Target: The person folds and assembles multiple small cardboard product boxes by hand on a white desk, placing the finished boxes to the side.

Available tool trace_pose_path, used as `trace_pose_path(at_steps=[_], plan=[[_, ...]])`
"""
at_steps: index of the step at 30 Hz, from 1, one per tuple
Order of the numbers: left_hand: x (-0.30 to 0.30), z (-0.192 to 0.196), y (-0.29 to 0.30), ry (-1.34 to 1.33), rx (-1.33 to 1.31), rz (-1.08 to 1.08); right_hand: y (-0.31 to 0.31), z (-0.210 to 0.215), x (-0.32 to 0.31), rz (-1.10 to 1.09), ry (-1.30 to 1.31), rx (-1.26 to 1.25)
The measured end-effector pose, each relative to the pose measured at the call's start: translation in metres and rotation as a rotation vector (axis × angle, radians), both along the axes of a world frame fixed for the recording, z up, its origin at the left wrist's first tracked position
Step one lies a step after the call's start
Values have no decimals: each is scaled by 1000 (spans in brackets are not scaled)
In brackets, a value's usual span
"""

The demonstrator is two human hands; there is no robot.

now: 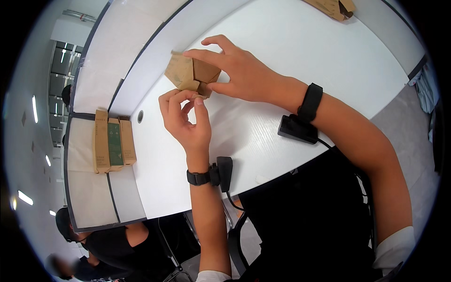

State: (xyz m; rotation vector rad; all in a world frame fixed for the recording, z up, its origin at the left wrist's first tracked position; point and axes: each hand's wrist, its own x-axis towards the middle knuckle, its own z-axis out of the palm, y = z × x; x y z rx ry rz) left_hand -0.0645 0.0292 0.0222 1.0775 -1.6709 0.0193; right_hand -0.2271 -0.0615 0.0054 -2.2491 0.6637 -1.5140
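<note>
A small brown cardboard box (180, 68), partly folded with angled panels and a flap at its lower end, is held above the white desk. My left hand (185, 120) is closed, thumb and fingers pinching the flap at the box's near end. My right hand (249, 75) grips the box's right side, with a finger over the top and the thumb near the flap; its forefinger is raised and bent. Each wrist wears a black strap with a small black device; the right device (298, 129) hangs over the desk, the left device (224, 174) sits beside my wrist.
Several brown and green cardboard boxes (114, 143) stand against the left partition (89, 188). Another brown box (334, 8) lies at the far right of the white desk (291, 42). A round cable hole (140, 116) is at left. Cables trail from both devices. A person (112, 244) sits beyond the partition.
</note>
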Motion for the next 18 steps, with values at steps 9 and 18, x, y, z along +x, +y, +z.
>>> trace_pose_path(at_steps=[9,18], plan=[[3,2,1,-13,-3,0,11,15,-6,469,-110,529],[-2,0,0,-28,-30,116,19,16,-2,432,-152,452]])
